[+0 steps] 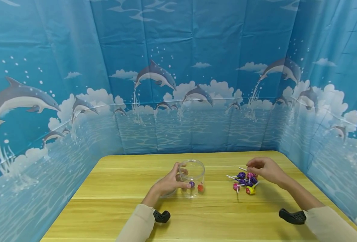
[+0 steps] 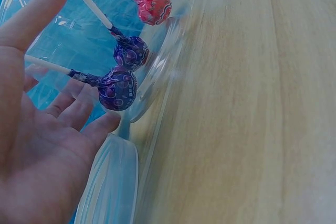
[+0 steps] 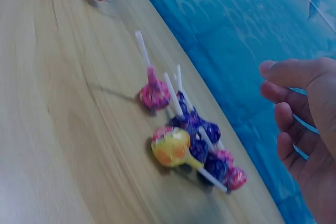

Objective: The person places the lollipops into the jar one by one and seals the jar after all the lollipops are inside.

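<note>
A clear plastic jar (image 1: 199, 171) stands upright on the table, and my left hand (image 1: 170, 183) holds it from the left, thumb in front and fingers behind. Inside the jar lie two purple lollipops (image 2: 118, 88) and a red lollipop (image 2: 154, 8), sticks leaning upward. To the right is a loose pile of wrapped lollipops: several purple lollipops (image 1: 241, 175), a pink lollipop (image 1: 236, 187) and a yellow lollipop (image 1: 250, 190) among them. My right hand (image 1: 267, 170) hovers over the pile's far right side, fingers loosely bent with nothing between them in the right wrist view.
A translucent round lid (image 2: 109, 179) lies on the table just left of the jar, partly hidden by my left hand. The wooden table (image 1: 112, 211) meets a blue dolphin-print curtain (image 1: 178, 134) along its back and sides.
</note>
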A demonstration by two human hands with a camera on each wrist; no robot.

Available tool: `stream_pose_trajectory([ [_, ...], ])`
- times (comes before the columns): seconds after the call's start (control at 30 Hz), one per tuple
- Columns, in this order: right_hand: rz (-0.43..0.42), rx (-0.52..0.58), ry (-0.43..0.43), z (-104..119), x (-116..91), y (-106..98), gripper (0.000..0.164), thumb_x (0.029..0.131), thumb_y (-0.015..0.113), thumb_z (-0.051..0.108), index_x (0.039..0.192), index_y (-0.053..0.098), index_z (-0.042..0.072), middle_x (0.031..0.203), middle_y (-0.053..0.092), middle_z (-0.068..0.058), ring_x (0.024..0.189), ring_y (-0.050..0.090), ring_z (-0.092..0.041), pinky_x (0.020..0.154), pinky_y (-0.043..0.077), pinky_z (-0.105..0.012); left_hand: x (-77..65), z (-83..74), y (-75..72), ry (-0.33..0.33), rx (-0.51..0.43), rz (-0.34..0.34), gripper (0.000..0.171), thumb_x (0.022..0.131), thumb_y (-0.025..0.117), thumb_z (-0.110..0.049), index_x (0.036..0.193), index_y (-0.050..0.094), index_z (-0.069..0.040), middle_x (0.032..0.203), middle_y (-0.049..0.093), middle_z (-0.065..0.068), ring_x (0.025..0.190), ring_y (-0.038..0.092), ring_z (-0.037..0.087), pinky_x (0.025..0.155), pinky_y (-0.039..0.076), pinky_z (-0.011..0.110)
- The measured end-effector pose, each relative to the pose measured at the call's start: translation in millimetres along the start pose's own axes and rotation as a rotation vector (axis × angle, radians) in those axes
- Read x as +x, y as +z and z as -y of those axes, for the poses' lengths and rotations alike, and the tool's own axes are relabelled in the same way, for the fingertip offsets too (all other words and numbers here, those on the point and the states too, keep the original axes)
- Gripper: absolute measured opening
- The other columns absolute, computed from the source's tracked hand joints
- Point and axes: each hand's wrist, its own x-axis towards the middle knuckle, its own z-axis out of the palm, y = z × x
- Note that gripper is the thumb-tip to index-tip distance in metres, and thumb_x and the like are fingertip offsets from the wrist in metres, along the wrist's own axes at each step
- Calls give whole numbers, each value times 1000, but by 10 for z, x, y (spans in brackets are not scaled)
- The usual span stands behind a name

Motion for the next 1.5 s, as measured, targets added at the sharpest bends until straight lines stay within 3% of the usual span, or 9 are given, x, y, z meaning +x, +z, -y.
stream_pose_trajectory([
  [0.13, -6, -5, 11, -90, -55, -28, 35, 101, 70, 26, 121, 69, -2, 106, 71, -11, 94, 67, -36, 79, 55, -49, 7, 14, -7, 1, -1, 1, 69, 95, 76, -18, 146, 30, -22, 150, 36, 23, 130, 54, 24, 105, 42, 49],
  [0.37, 28, -1, 40, -338, -165, -44, 30, 101, 70, 19, 121, 71, -3, 111, 71, -12, 96, 65, -26, 78, 55, -39, -10, 17, 0, -4, 9, -5, 75, 95, 76, -19, 152, 27, -24, 151, 36, 23, 129, 53, 26, 104, 43, 49],
  [0.6, 33, -8, 64, -556, -246, -21, 23, 100, 70, 13, 117, 73, -2, 116, 70, -17, 99, 61, -25, 77, 54, -35, -9, 15, 4, -6, 11, 4, 75, 95, 76, -21, 152, 26, -25, 152, 35, 24, 127, 54, 25, 104, 43, 49],
  [0.83, 24, -54, 82, -638, -276, 34, 24, 99, 71, 12, 117, 72, -3, 113, 69, -16, 95, 61, -25, 73, 52, -34, -7, 12, 5, 0, -3, 4, 74, 95, 76, -18, 151, 27, -23, 151, 36, 24, 128, 54, 24, 104, 43, 48],
  [1.07, 29, -21, 85, -697, -281, 85, 27, 97, 73, 11, 118, 70, -6, 111, 69, -16, 94, 62, -26, 73, 52, -33, -1, 23, 3, 3, -14, 8, 73, 96, 75, -18, 151, 27, -24, 150, 35, 25, 125, 56, 25, 101, 44, 46],
  [1.5, 25, 13, 50, -808, -284, 121, 21, 95, 76, 9, 109, 71, -5, 95, 68, -8, 81, 59, -13, 69, 51, -29, 5, 31, -12, 11, -13, 2, 65, 95, 75, -17, 143, 31, -19, 147, 38, 25, 118, 57, 26, 99, 44, 44],
])
